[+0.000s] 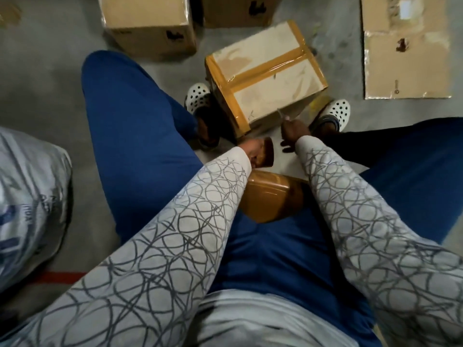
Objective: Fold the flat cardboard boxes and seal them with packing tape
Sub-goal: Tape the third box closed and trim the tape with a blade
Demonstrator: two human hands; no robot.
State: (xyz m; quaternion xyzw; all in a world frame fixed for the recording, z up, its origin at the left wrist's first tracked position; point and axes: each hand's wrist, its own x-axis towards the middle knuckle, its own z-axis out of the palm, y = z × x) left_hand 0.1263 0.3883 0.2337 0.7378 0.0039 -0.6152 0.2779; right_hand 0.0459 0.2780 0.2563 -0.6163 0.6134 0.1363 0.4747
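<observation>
So the person is sitting low over a grey floor [57, 78], blue trouser legs spreading out to both sides, and the sealed box [265, 76] is sitting between the two white clogs, one [198, 96] touching its left side and the other [335, 110] just beside its near right corner. Brown packing tape is crossing over the top of that box and running down its near left edge. The left hand [250, 152] is gripping the tape roll [266, 151], fingers wrapping around it, just near of the box's near corner. The right hand [294, 132] is hovering right at the box's near edge with its fingers curling together and pinching a thin pale sliver [281, 115] that's sticking up towards the box; it's too small to tell what it is. Nearer in, between the thighs and partly under the left sleeve, a brown tape-covered shape [268, 196] is peeking out, can't tell what it belongs to. Farther out, two more folded boxes are standing side by side, one far left [147, 23] and one behind it to the right [238, 11]. A flat cardboard sheet [406, 51] is lying on the floor far right, well apart from the sealed box. A pale printed bag [30, 196] is slumping at the left edge.
</observation>
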